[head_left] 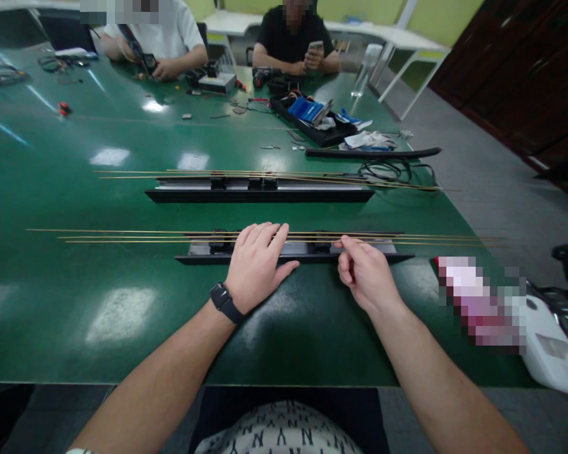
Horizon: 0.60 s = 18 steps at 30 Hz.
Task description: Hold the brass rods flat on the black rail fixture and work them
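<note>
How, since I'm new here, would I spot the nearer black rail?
On the green table, find the left hand and right hand. The nearer black rail lies there under thin golden rods; unlike the farther rail, it has hands at it.

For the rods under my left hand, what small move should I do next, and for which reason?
Perhaps ease the farthest rod slightly rightward with your right hand: its left end sticks out past the other two. Your right fingertips are at the rods, and your left hand lies across them, so it could steady the rest.
</note>
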{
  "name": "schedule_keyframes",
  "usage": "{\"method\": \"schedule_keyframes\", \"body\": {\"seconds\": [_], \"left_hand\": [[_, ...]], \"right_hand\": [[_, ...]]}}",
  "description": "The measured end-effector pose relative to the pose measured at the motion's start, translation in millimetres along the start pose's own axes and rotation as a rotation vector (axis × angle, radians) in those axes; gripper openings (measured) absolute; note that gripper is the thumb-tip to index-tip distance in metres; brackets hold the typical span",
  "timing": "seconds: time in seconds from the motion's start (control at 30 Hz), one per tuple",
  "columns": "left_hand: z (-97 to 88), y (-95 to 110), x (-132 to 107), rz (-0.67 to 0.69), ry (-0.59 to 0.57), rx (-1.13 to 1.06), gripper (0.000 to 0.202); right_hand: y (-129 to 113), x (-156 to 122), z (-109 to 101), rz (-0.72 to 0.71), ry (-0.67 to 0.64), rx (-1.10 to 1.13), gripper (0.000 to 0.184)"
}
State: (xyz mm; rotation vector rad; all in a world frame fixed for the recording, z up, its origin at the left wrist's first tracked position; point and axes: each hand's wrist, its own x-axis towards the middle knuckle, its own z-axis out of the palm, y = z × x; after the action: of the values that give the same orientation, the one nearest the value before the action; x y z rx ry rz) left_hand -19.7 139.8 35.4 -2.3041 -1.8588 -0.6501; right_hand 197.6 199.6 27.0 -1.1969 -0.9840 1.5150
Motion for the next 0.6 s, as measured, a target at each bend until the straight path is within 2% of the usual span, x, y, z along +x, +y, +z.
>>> {"method": "schedule_keyframes", "body": {"seconds": [0.6], "left_hand": [[-0.9, -0.3, 0.6, 0.004, 0.002, -0.002, 0.063]], "right_hand": [[-1.3, -0.6, 1.6, 0.007, 0.028, 0.012, 0.032]]}}
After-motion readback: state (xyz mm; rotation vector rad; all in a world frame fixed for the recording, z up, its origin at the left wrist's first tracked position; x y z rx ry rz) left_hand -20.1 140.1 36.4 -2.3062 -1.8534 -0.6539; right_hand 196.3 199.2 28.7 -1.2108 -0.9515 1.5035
